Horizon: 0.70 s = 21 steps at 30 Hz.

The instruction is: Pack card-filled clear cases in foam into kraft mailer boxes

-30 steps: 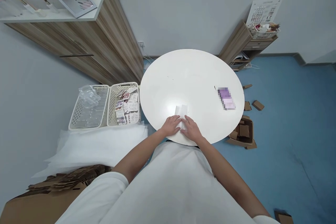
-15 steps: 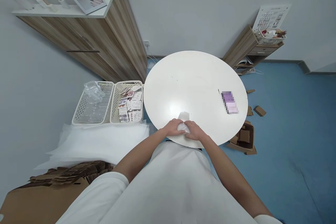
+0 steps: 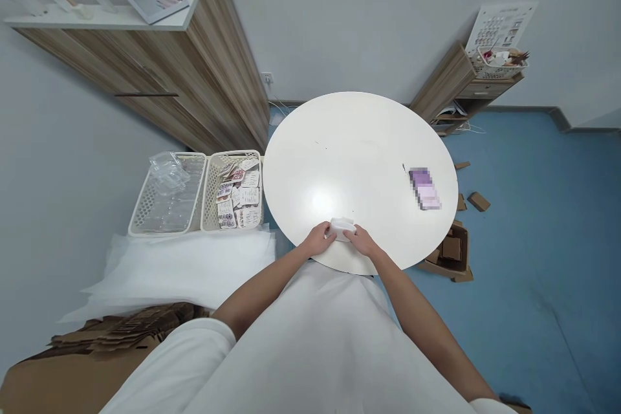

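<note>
Between my hands, at the near edge of the round white table [image 3: 359, 162], is a small white bundle [image 3: 342, 226], which looks like a folded sheet of white foam. Its left end is gripped by my left hand [image 3: 318, 239], fingers bent around it. My right hand [image 3: 361, 240] holds the right end with thumb and fingers closed. Whether anything lies inside the bundle is hidden.
To the left are a basket [image 3: 207, 207] of printed cards, a basket [image 3: 138, 207] of clear plastic packs, white sheets [image 3: 179, 268] and flattened cardboard [image 3: 58, 375]. A blurred purple item [image 3: 424, 187] lies on the table. A cardboard box [image 3: 466, 252] stands on the floor.
The white sheet's far flap, which stood up beyond my fingers, is folded down into a flatter, wider bundle. My hands have moved slightly apart to its ends.
</note>
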Available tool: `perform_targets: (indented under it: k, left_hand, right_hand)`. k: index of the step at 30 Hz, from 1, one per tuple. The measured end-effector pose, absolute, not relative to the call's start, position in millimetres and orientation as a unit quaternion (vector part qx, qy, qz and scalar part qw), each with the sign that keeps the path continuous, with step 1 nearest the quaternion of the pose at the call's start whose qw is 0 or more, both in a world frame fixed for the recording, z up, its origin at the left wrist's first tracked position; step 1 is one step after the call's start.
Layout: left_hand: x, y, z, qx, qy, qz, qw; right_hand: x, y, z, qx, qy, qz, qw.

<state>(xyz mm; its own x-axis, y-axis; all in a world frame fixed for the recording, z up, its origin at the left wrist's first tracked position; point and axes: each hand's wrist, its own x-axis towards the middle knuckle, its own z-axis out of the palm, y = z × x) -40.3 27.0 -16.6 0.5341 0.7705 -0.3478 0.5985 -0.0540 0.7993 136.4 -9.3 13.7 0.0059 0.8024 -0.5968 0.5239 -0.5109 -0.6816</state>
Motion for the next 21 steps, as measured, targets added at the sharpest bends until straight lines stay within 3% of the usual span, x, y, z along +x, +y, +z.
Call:
perform_targets:
  k: [6,10,21]
  left_hand:
    - [-36,21,-25,0.714,0.518,0.107,0.460]
    - [-38,25,-29,0.698,0.518,0.119,0.481]
    - [-35,29,-26,0.712,0.536,0.110,0.441]
  right_hand:
    - [129,-9,7,-0.709,-0.473,0.495,0.167]
    - [122,-15,0,-0.754,-0.465,0.441,0.143]
    - [112,-33,-16,-0.772,-0.507,0.321,0.209]
